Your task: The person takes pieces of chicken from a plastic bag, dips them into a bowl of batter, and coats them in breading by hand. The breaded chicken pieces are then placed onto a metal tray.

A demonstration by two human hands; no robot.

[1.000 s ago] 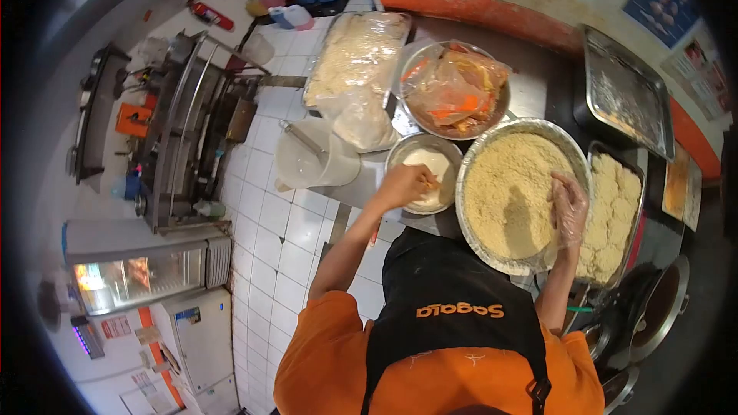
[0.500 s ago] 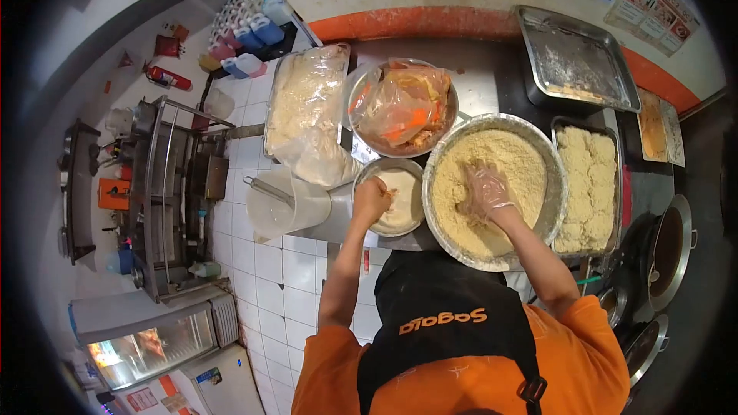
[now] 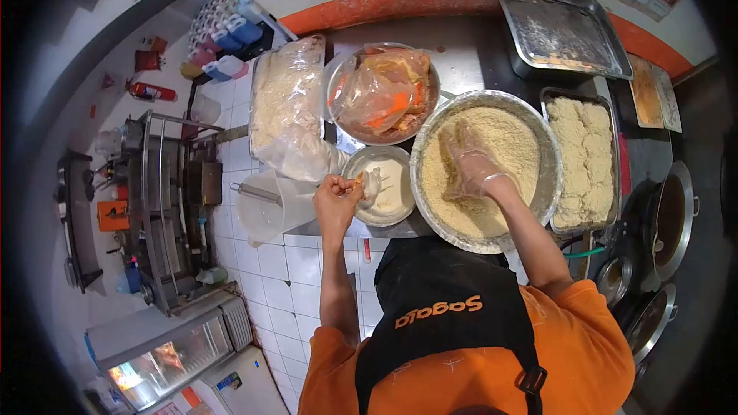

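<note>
Fingers (image 3: 353, 190) of our left hand (image 3: 335, 207) are pinching narrowly on a pale coated piece (image 3: 371, 187), which is hanging just to their right above the batter bowl's (image 3: 377, 151) left side, its long axis seemingly running toward us. Farther right, along the front edge of the surface (image 3: 461, 69), the crumb basin (image 3: 552, 173) is sitting just beside that bowl; our gloved right hand (image 3: 470, 169) is reaching into it, being nearer the crumbs (image 3: 515, 131). Batter (image 3: 397, 188) is blurring the piece's outline. Crumbs are hiding the right fingertips, so we cannot tell whether they are gripping anything.
</note>
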